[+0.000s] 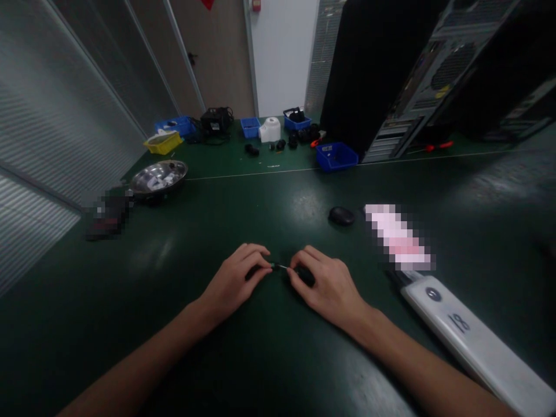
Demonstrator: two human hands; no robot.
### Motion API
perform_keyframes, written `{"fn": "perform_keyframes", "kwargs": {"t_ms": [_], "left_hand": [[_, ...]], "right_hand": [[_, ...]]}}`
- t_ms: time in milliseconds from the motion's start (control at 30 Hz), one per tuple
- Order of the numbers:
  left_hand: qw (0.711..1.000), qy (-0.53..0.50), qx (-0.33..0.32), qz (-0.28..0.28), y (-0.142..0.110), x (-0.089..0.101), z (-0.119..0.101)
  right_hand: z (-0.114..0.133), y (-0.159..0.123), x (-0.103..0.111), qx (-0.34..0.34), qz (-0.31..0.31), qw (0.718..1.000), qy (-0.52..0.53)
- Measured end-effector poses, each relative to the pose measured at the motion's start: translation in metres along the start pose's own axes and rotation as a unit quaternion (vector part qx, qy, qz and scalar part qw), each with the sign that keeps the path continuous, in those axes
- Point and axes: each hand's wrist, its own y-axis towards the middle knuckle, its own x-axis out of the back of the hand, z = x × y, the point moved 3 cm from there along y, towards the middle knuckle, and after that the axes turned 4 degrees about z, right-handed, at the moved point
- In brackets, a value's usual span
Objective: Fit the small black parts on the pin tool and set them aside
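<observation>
Close in front of me, over the dark green table [208,359], my two hands meet tip to tip. My left hand [243,272] is closed in a pinch on a small green-and-black part [274,266], whose finer shape is too small to make out. Fingers of my right hand [325,281] wrap round a screwdriver [306,274] with a dark handle. Its thin metal shaft points left and reaches the small part; whether it sits inside or only touches cannot be told. Beyond my right hand lies a black rounded object like a computer mouse [341,216].
A white arm marked 18 [473,330] and a blurred-out pink panel [397,237] stand at right. Far left is a metal bowl [178,177] with small white pieces. Blue bins [336,158], a yellow bin [163,143], a white device [270,130] and computer cases [391,133] line the back.
</observation>
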Motion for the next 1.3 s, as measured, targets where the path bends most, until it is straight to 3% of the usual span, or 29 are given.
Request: {"fn": "perform_keyframes", "kwargs": {"t_ms": [500,733,1000,1167,1300], "left_hand": [[0.996,-0.080,-0.043,-0.011,-0.004,0.004,0.003],[0.995,-0.008,-0.101,0.002,-0.007,-0.003,-0.002],[0.996,0.049,-0.078,0.010,-0.009,-0.002,-0.005],[0.983,0.156,-0.059,0.071,-0.008,-0.004,-0.007],[0.978,0.178,-0.054,0.097,-0.005,-0.003,-0.009]], "right_hand": [[0.002,0.000,0.000,0.044,0.023,0.998,0.042],[0.005,-0.001,-0.005,0.065,0.049,0.997,0.009],[0.001,0.000,-0.001,0.038,0.009,0.999,0.030],[-0.005,0.001,0.001,0.006,-0.004,1.000,-0.015],[-0.007,0.001,0.000,0.002,0.016,0.997,-0.074]]}}
